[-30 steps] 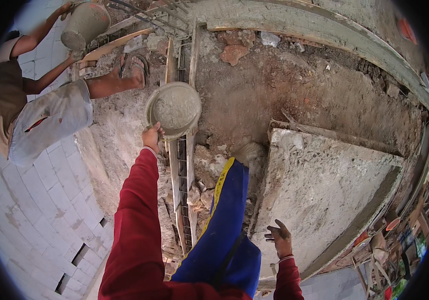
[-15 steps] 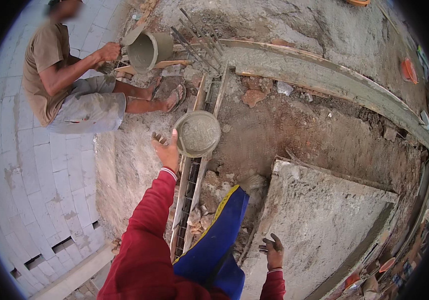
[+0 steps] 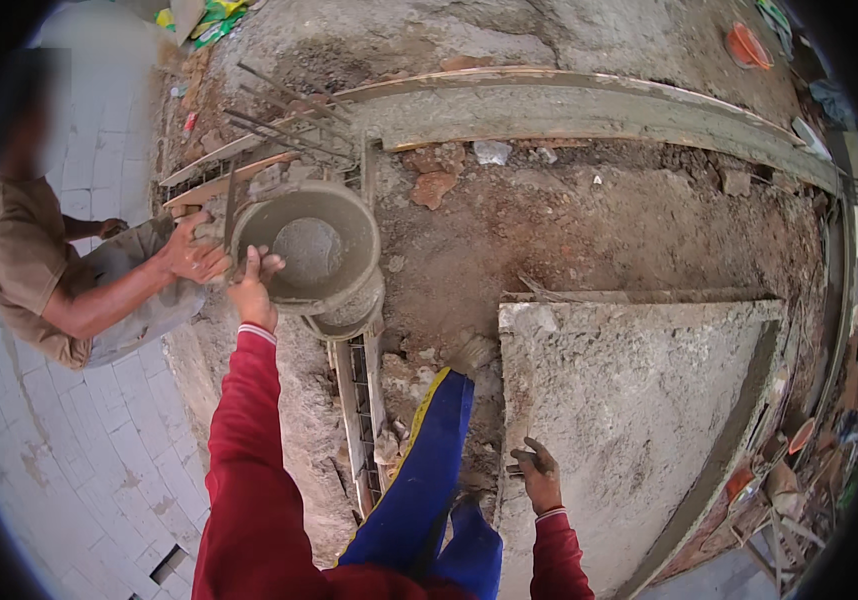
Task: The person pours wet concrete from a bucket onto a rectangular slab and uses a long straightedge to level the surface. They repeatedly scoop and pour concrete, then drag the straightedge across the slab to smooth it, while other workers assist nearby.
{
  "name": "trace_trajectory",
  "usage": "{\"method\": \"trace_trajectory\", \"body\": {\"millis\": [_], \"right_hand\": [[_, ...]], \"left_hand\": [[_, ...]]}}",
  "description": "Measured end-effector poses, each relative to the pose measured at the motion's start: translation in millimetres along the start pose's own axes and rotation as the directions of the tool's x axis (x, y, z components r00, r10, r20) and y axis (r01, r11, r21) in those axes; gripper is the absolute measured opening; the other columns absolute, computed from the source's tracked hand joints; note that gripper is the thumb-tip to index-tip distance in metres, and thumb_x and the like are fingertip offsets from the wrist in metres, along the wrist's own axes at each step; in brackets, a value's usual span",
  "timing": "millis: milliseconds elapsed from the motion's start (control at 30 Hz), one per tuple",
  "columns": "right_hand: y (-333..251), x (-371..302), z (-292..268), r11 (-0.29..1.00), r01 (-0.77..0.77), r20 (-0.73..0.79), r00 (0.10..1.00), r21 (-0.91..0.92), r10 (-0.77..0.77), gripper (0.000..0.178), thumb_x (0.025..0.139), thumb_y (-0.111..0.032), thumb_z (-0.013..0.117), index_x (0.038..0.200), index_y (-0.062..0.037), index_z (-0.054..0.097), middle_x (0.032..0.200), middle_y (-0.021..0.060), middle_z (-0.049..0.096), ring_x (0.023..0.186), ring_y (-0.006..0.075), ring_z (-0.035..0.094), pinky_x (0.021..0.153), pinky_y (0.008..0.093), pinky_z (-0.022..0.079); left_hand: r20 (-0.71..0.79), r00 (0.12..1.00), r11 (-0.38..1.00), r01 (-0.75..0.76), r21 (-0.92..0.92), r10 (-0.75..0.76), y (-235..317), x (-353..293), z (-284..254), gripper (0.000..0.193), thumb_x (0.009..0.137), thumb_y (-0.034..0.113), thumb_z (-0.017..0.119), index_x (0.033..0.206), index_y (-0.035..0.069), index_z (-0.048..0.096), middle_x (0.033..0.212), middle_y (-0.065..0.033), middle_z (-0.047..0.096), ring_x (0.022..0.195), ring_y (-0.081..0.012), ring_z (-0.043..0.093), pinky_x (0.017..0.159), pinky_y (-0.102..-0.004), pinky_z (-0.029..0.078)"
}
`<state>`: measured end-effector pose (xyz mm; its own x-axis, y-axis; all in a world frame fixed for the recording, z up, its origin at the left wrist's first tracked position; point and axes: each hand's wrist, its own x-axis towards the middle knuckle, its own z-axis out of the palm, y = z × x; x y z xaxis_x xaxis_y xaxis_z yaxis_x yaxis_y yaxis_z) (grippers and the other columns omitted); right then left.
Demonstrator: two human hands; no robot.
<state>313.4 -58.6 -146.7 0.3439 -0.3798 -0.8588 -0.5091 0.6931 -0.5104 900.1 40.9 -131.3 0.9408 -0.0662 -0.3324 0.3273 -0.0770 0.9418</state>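
I can see the left arm (image 3: 254,430) stretched well forward in its red sleeve, the wrist nearly in line behind a white-striped cuff (image 3: 257,332). The left hand (image 3: 256,288) has one digit pointing ahead and others bent to the right; how firmly they close, I can't tell. The right forearm (image 3: 557,556) sits nearer the body, the right hand (image 3: 537,474) unclenched, its dark-smudged fingers (image 3: 526,458) loosely bent toward the left.

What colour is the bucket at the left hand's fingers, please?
The bucket is dull grey, best seen in the head view.
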Motion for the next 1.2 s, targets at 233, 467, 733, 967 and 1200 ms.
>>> {"method": "trace_trajectory", "body": {"millis": [233,467,733,967,1200], "right_hand": [[-28,-8,38,0.979,0.196,-0.052,0.98,0.051,-0.193,0.057,0.092,-0.025,0.067,0.142,-0.0092,0.044,0.117,0.0147,0.066,0.104,0.0236,0.065,0.09,0.0359,0.052],[-29,0,29,0.939,0.34,-0.29,0.904,0.048,-0.312,0.106,0.081,-0.043,0.078,0.153,0.0017,0.015,0.148,0.0277,0.038,0.135,0.0298,0.044,0.109,0.0373,0.038],[124,-60,-168,0.944,0.199,-0.241,0.961,0.264,-0.135,0.084,0.085,-0.036,0.07,0.15,-0.0044,0.028,0.14,0.0232,0.05,0.129,0.0308,0.05,0.109,0.0384,0.037],[395,-45,-197,0.748,0.305,-0.717,0.623,0.589,0.311,0.053,0.084,-0.018,0.056,0.129,0.0087,0.048,0.118,0.0289,0.061,0.117,0.0394,0.055,0.105,0.041,0.037],[560,-87,-256,0.841,0.151,-0.808,-0.233,0.52,0.542,0.085,0.077,-0.001,0.055,0.152,0.0026,0.014,0.143,0.0338,0.041,0.13,0.0424,0.046,0.107,0.0421,0.037]], "left_hand": [[0.004,0.996,0.964,-0.09,0.249,0.092,31,-203,28,0.036,0.099,0.035,0.059,0.075,0.012,0.045,0.068,0.0034,0.042,0.062,-0.007,0.035,0.064,-0.0262,0.036],[0.673,0.701,0.951,0.023,0.309,-0.236,42,-430,105,0.039,0.105,0.035,0.046,0.077,0.007,0.044,0.061,-0.0016,0.042,0.057,-0.0127,0.043,0.063,-0.0306,0.042],[0.897,0.02,0.859,-0.28,0.43,-0.442,-25,-642,95,0.034,0.103,0.03,0.049,0.116,-0.001,0.048,0.068,-0.0053,0.056,0.061,-0.0112,0.053,0.058,-0.0271,0.046],[0.815,-0.066,0.753,-0.43,0.498,-0.576,-195,-786,166,0.026,0.098,0.026,0.062,0.1,0.0,0.062,0.072,0.0021,0.055,0.064,-0.0067,0.051,0.062,-0.0265,0.051],[0.434,-0.23,0.465,-0.671,0.578,-0.871,-496,-913,148,0.029,0.099,0.023,0.057,0.101,-0.004,0.065,0.071,-0.0002,0.053,0.063,-0.0115,0.05,0.062,-0.0301,0.048]]}}
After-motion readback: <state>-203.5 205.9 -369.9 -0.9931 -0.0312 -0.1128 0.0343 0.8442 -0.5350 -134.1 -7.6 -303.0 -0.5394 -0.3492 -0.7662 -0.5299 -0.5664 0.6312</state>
